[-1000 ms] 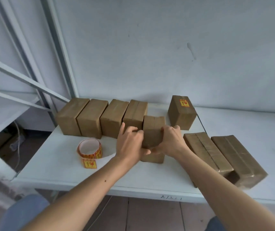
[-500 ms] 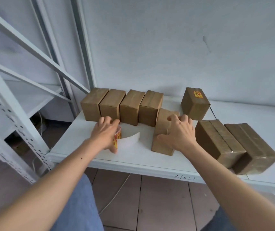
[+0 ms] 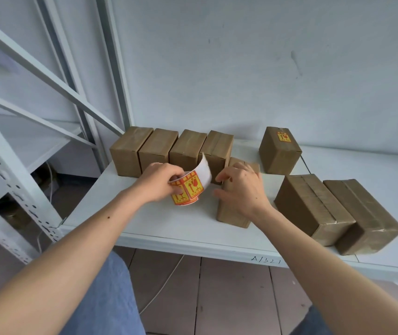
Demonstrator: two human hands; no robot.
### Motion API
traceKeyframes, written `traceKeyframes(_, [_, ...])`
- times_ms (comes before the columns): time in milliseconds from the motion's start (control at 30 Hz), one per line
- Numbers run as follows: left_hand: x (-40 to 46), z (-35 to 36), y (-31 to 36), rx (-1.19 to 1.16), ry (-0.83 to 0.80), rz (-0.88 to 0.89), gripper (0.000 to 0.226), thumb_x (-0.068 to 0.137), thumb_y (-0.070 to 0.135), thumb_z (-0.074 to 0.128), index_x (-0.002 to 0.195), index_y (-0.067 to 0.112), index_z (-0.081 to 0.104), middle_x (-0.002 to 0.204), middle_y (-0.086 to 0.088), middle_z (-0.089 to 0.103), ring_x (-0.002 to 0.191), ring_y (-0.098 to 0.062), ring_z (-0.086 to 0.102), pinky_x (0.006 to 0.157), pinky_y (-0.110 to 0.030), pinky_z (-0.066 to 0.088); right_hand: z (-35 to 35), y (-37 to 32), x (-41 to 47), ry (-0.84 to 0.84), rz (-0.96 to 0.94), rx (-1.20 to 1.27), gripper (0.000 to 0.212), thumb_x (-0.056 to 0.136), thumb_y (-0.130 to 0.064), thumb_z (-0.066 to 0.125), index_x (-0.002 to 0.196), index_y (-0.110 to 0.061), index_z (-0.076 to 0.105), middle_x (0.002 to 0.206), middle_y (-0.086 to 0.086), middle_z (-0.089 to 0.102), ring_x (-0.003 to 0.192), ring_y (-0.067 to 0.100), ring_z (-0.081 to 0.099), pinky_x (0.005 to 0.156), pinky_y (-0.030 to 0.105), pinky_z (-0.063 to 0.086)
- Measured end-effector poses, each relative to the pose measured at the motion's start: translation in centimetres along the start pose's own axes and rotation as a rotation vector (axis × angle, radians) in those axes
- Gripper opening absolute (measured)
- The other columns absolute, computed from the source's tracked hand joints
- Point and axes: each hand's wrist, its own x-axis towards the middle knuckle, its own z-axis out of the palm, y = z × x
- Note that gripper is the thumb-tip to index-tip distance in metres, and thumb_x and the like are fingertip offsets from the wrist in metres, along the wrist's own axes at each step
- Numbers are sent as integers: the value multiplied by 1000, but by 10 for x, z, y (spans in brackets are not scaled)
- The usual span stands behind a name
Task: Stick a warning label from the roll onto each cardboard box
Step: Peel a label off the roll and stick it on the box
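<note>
My left hand holds the label roll just above the white shelf; red and yellow warning labels face me and a white backing strip curls up from it. My right hand rests on top of a plain cardboard box standing near the shelf's front, fingers spread toward the roll. Behind them stands a row of several plain boxes. One box at the back right carries a warning label on its top.
Two larger boxes lie at the right of the shelf near its front edge. Metal rack uprights and diagonal braces stand at the left. A wall closes the back. Tiled floor and my blue trousers are below.
My left hand left the front box, went to the roll on the shelf and lifted it. My right hand stayed on the box. My view shifted right.
</note>
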Motion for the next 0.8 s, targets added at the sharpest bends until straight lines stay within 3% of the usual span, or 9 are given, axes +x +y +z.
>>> traceKeyframes(200, [14, -8, 24, -186, -60, 86, 15, 77, 12, 78, 82, 24, 69, 81, 6, 68, 78, -12, 61, 66, -26, 45, 4, -1, 18, -6, -96, 174, 39, 78, -35, 74, 114, -23, 65, 100, -4, 62, 80, 10, 53, 69, 23, 40])
traceKeyframes(300, [20, -6, 30, -185, -85, 113, 22, 75, 10, 78, 80, 29, 68, 78, 8, 67, 74, -7, 60, 64, -24, 42, 6, 2, 23, 15, -99, 204, 29, 82, -32, 70, 110, -23, 68, 100, -3, 64, 83, 9, 56, 72, 26, 48])
traceKeyframes(500, [29, -2, 29, -216, -102, 98, 21, 75, 13, 80, 84, 28, 70, 90, 3, 72, 87, -16, 66, 76, -35, 54, 1, 6, 25, 33, -74, 298, 18, 83, -26, 72, 99, -16, 69, 95, -2, 71, 84, 11, 65, 69, 20, 54])
traceKeyframes(700, [33, 0, 30, -218, -109, 73, 20, 78, 16, 79, 91, 29, 71, 87, 10, 68, 86, -12, 63, 72, -29, 50, 3, 14, 27, 37, -28, 315, 12, 82, -26, 74, 88, -17, 69, 90, -3, 72, 83, 12, 66, 68, 27, 56])
traceKeyframes(800, [33, 2, 27, -66, -65, 23, 25, 80, 17, 74, 80, 40, 64, 81, 13, 64, 83, -15, 62, 67, -31, 50, -1, 20, 28, 29, 41, 419, 9, 82, -23, 74, 87, -16, 70, 86, -3, 70, 79, 11, 63, 63, 21, 50])
